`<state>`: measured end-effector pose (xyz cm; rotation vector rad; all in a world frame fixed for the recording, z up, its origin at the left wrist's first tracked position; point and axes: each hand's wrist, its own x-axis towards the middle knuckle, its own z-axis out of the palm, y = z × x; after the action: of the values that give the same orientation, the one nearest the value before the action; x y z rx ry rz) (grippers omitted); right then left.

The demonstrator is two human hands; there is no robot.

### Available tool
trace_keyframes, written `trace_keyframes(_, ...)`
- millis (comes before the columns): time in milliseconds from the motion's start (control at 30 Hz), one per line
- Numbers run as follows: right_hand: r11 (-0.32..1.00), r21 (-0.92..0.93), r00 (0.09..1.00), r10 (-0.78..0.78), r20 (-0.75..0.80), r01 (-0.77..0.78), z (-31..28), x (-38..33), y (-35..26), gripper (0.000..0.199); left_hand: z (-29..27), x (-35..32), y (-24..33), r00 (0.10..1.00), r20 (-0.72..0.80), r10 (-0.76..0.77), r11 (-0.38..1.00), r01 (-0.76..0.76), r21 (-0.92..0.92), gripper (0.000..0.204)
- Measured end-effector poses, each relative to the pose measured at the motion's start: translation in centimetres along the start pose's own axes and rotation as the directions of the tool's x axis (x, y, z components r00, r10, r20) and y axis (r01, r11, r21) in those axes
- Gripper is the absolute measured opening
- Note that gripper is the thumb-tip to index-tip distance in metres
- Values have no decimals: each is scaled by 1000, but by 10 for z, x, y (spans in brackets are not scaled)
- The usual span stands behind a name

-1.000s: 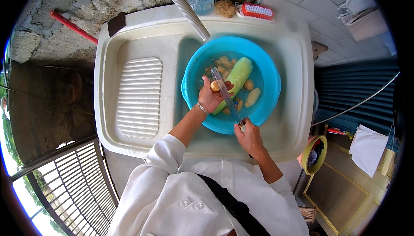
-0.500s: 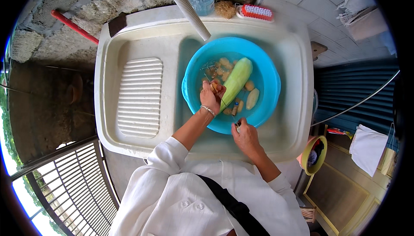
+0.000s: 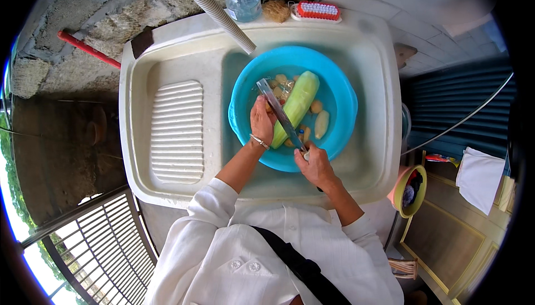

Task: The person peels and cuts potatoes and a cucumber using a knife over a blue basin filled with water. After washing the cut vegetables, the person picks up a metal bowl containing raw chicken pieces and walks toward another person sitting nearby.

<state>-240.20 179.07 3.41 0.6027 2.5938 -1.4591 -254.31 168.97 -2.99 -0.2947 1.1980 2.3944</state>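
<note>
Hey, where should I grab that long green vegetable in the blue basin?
Probably best to grip the green vegetable around its far end, coming from above right: that rounded end is uncovered, while the knife crosses over its nearer part.

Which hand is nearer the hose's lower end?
Left. The left hand is over the blue basin, below the hose in the picture; the right hand, gripping the knife, is farther off, at the near rim.
</note>
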Motion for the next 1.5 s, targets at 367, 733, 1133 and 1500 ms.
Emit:
trace_keyframes(367, 947, -321, 999, -22, -34, 10, 19, 10, 6, 27, -4, 7, -22, 980, -197, 41, 999, -37, 27, 36)
trace_keyframes(733, 995, -68, 964, 53, -259, -73, -26, 24, 49, 26, -20, 13, -40, 867, 452, 209, 243, -494, 835, 44)
trace_keyframes(1133, 996, 27, 956, 91, -280, -87, -53, 0, 64, 25, -41, 10, -137, 792, 355, -496, -463, -587, 664, 33)
trace_keyframes(1500, 998, -2, 983, 58, -171, -59, -49, -18, 40, 23, -31, 8, -46, 686, 395, -611, 785, 589, 192, 36)
